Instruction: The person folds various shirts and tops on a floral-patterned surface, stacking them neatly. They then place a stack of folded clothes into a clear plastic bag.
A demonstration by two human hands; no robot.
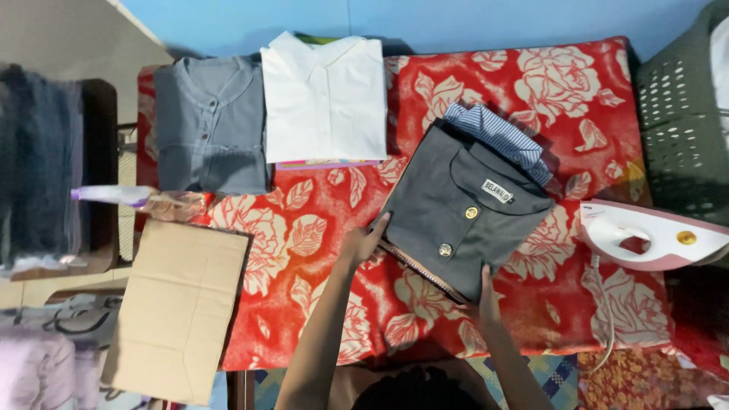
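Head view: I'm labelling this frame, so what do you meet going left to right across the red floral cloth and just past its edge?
Cardboard sheet → folded grey-blue shirt → folded white shirt → left hand → dark grey folded shirt → white and pink iron

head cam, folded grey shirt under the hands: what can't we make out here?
- Striped garment, head view: mostly hidden under the dark grey shirt.
- Left hand and right hand: palms hidden, so grip on the shirt's edges is unclear.
- Iron: partly cut off by the right edge.
- Basket: contents cut off by the frame.
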